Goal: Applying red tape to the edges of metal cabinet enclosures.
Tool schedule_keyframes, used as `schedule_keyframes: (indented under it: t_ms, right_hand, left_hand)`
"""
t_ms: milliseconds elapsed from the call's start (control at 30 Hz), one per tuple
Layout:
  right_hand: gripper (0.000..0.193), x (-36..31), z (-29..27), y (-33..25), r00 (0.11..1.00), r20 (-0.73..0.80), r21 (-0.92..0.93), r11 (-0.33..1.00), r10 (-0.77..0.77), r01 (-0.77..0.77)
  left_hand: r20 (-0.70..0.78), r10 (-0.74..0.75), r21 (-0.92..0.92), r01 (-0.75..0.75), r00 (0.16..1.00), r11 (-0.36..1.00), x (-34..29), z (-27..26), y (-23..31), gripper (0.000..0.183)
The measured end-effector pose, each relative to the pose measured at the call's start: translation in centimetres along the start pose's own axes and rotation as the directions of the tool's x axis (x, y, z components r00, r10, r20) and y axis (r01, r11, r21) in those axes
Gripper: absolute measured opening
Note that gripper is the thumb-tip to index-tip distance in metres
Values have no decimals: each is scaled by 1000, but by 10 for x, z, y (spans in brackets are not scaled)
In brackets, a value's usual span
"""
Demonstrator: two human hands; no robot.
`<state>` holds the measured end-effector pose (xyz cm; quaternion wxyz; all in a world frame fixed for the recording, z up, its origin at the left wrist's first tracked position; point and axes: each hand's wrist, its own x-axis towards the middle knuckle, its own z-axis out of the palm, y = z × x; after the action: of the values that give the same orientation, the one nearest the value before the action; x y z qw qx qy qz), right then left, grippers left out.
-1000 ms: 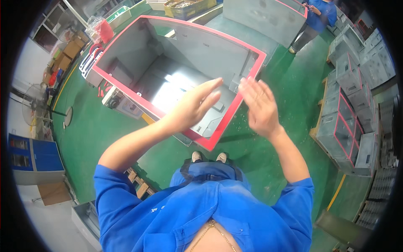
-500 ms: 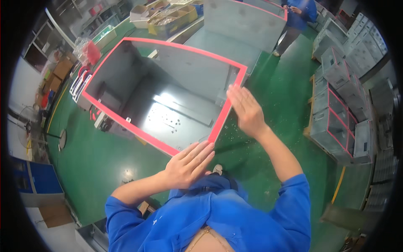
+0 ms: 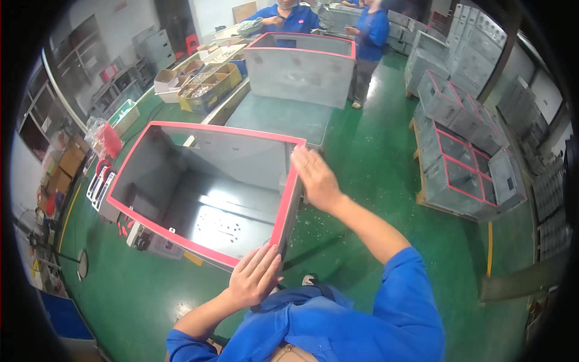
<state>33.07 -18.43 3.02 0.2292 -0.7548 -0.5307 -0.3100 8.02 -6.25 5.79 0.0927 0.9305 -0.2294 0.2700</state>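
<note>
A large grey metal cabinet box [image 3: 240, 160] lies with its opening facing up, and a pink strip [image 3: 226, 130] runs along its rim. My left hand [image 3: 256, 279] rests on the strip at the near right corner, fingers stretched out and lying flat. Up by the far right corner, my right hand [image 3: 316, 181] lays its straight fingers on the strip of the right-hand edge. Neither hand grasps anything. Several small dark holes or spots show on the box's bottom, beside a bright reflection; which they are I cannot tell.
Beyond the box is a grey tabletop [image 3: 274, 116] bearing a second pink-rimmed metal box [image 3: 298, 71]. Co-workers in blue [image 3: 372, 36] stand behind it. Bins of small parts [image 3: 208, 90] sit at the far left. Stacked grey boxes [image 3: 449, 175] stand on pallets to the right.
My view has tilted up, showing more of the far room. My right hand has slid along the strip toward the far right corner. My left hand stays at the near right corner.
</note>
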Motion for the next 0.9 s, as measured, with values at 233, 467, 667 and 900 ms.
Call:
schedule_keyframes:
  t_ms: [233,467,667,900]
  right_hand:
    - [41,-49,-46,-118,988,-98,385,911,-121,150]
    - [33,-64,-52,-138,945,-190,461,826,-265,325]
    - [34,-41,-28,-70,954,-103,342,891,-280,298]
    - [39,7,18,47,993,-108,91,994,-50,60]
  left_hand:
    - [-184,-12,-146,-15,983,989,-25,11,0,25]
    - [-266,-68,-88,46,962,995,-46,22,-8,37]
    - [-208,10,63,3,978,998,-39,21,-7,21]
    - [-222,-66,-44,58,973,997,-25,17,-3,19]
